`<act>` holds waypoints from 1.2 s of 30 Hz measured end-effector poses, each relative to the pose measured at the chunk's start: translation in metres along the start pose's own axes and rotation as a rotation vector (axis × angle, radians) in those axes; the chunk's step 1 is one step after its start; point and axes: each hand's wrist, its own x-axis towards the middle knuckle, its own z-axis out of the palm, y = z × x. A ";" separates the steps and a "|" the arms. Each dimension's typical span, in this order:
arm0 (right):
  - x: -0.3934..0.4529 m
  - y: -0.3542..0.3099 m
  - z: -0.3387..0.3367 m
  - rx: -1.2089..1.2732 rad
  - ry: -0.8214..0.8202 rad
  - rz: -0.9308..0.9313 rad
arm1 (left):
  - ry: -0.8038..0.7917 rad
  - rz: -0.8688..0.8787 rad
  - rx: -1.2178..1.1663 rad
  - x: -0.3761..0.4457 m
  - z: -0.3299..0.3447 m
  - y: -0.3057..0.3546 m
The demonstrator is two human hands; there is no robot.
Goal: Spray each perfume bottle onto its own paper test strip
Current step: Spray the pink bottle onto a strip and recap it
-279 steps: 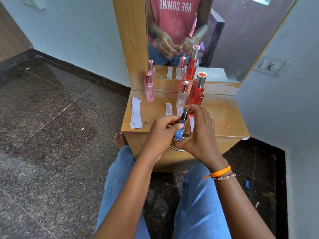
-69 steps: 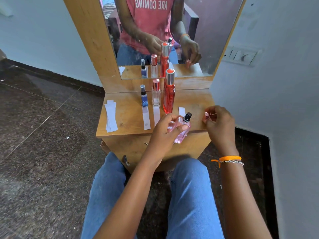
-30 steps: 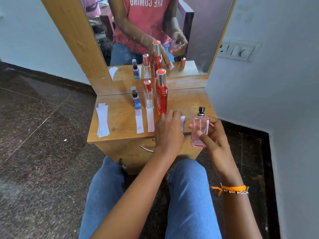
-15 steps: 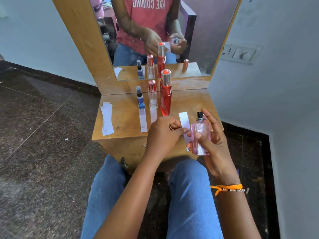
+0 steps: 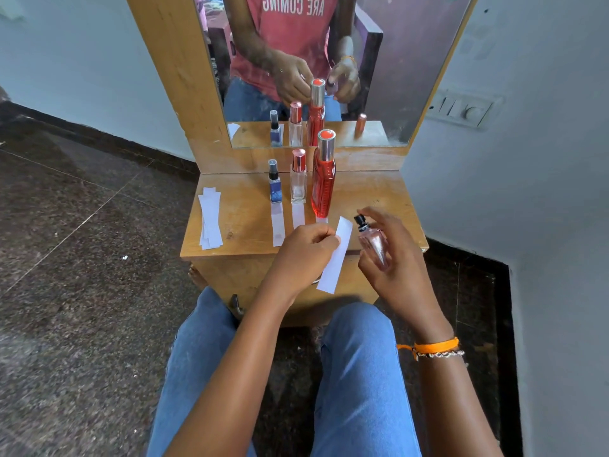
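My left hand (image 5: pixel 304 247) is pinching a paper strip (image 5: pixel 336 258) by its upper edge, held up just off the front edge of the table (image 5: pixel 379 196). My right hand (image 5: pixel 390 255) is wrapped around the pink bottle (image 5: pixel 372 240), tilted, black nozzle close to the strip's top. The blue bottle (image 5: pixel 275 186), clear bottle (image 5: pixel 298 181) and tall red bottle (image 5: pixel 323 179) stand in a row, each with a strip in front. Spare strips (image 5: pixel 210 217) sit at the left.
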 end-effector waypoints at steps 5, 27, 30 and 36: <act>0.005 0.005 0.003 -0.165 -0.039 -0.032 | 0.016 -0.027 -0.051 0.001 0.003 -0.001; 0.009 0.004 0.010 -0.131 0.089 0.001 | -0.019 -0.032 -0.163 0.010 0.003 -0.012; 0.007 0.000 0.012 -0.023 0.155 0.059 | 0.008 -0.010 -0.110 0.014 0.006 -0.013; 0.006 0.002 0.020 0.130 0.181 0.246 | 0.132 0.045 0.007 0.034 0.017 -0.012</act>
